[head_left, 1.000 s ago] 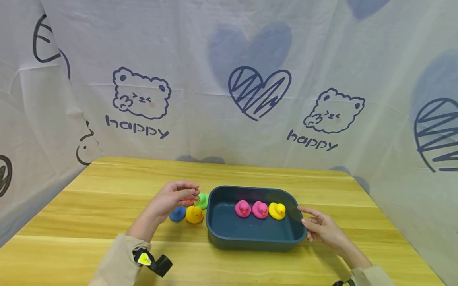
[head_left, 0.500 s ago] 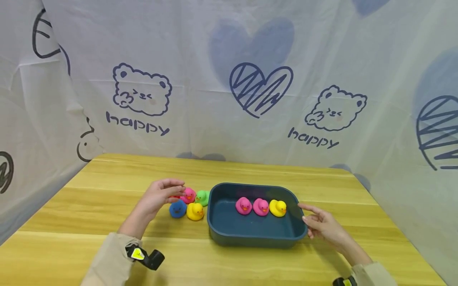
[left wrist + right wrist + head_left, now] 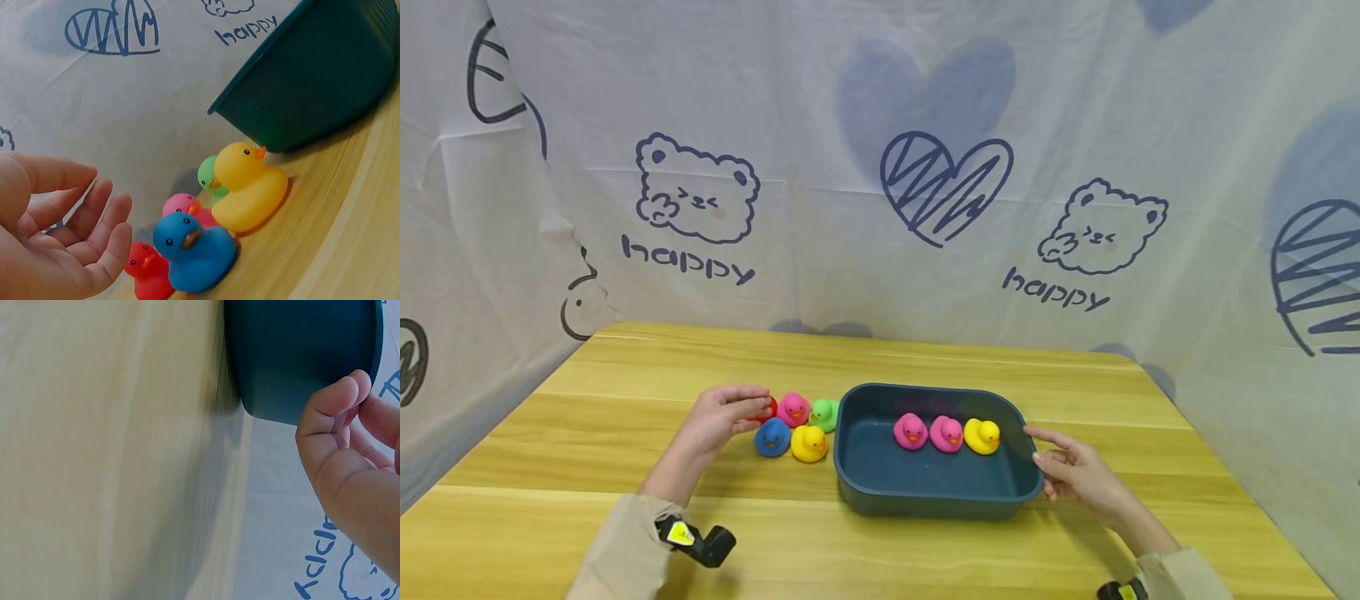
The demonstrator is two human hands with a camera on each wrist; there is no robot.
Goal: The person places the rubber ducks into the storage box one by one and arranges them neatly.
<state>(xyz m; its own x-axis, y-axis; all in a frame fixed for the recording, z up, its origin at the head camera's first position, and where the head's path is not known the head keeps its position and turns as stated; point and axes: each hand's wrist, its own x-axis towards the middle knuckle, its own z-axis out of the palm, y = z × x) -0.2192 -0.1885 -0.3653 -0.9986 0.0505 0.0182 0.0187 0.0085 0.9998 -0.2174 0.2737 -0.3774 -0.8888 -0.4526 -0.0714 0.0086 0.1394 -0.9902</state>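
Note:
My left hand (image 3: 722,417), fingers loosely bent with nothing held, hovers beside the red toy duck (image 3: 149,270), partly covering it in the head view. Close by on the table stand a blue duck (image 3: 772,437), a yellow duck (image 3: 809,444), a pink duck (image 3: 793,409) and a green duck (image 3: 824,415). My right hand (image 3: 1082,479) holds the right end of the dark teal plastic bin (image 3: 925,506) at its rim, thumb on the outer side. Inside the bin sit two pink ducks (image 3: 911,432) and a yellow duck (image 3: 982,436) in a row.
The wooden table (image 3: 647,367) runs back to a white cloth (image 3: 820,250) printed with bears and hearts, which also hangs at both sides. A small black camera (image 3: 696,542) is strapped to the left wrist over a beige sleeve (image 3: 625,550).
My left hand has moved left and slightly down, off the duck group, so the pink and red ducks show more. The right hand and the bin's ducks stay put.

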